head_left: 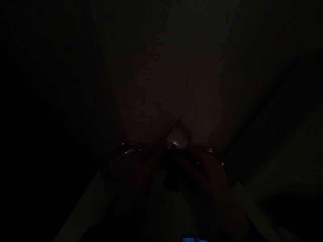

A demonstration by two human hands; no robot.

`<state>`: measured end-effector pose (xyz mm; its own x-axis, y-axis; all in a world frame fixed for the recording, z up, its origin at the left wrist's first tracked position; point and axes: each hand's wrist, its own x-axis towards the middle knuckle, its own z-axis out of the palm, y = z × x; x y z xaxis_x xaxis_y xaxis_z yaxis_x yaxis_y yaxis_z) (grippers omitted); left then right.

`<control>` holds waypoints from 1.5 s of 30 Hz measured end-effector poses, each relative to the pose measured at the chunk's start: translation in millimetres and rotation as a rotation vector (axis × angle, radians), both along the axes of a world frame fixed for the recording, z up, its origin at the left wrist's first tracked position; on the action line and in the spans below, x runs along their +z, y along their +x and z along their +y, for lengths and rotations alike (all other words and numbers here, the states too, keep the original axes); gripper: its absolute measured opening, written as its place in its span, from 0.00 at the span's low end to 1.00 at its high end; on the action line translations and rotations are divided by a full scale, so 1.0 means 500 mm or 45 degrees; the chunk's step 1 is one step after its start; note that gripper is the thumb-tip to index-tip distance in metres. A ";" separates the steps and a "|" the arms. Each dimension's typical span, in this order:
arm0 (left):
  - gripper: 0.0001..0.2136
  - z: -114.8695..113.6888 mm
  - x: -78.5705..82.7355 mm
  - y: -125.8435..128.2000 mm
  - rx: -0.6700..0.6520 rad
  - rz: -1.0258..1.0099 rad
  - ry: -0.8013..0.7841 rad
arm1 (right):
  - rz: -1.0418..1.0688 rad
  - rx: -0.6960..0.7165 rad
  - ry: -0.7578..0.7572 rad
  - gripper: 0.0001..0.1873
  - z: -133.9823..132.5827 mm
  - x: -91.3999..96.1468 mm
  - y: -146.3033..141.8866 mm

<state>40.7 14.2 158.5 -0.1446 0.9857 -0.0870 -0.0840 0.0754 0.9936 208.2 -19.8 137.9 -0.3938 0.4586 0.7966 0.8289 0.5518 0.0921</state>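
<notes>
The picture is very dark. A small shiny, pinkish thing (178, 136) with a pointed upper tip shows at the centre; its kind cannot be made out. My left hand (142, 169) comes to it from the left, its fingers closed near the thing's left edge. From the right, my right hand (208, 169) has its fingers closed at the thing's lower side. A dark shape (170, 179) lies between the hands, too dim to name. Most fingertips are lost in shadow.
Behind my left hand curves a shiny rim (128, 143), and behind my right hand another shiny rim (209, 150). A pale surface (174, 208) lies below the hands. A small blue patch (191, 240) shows at the bottom edge. A dim broad surface (161, 74) fills the background.
</notes>
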 end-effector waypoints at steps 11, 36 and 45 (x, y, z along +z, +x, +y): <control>0.18 0.001 -0.002 0.001 -0.049 -0.007 -0.008 | 0.041 -0.102 -0.100 0.23 0.014 -0.009 -0.003; 0.10 -0.014 0.019 0.032 0.005 0.059 -0.050 | 0.492 -0.150 -0.246 0.14 0.002 0.011 -0.010; 0.12 -0.014 0.014 0.024 0.030 0.058 -0.029 | 0.318 0.069 -0.236 0.19 0.008 -0.011 0.000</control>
<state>52.8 7.1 165.4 -0.1720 0.9798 -0.1019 -0.0409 0.0962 0.9945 208.3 -16.0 132.4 -0.2242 0.5891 0.7764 0.7823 0.5838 -0.2171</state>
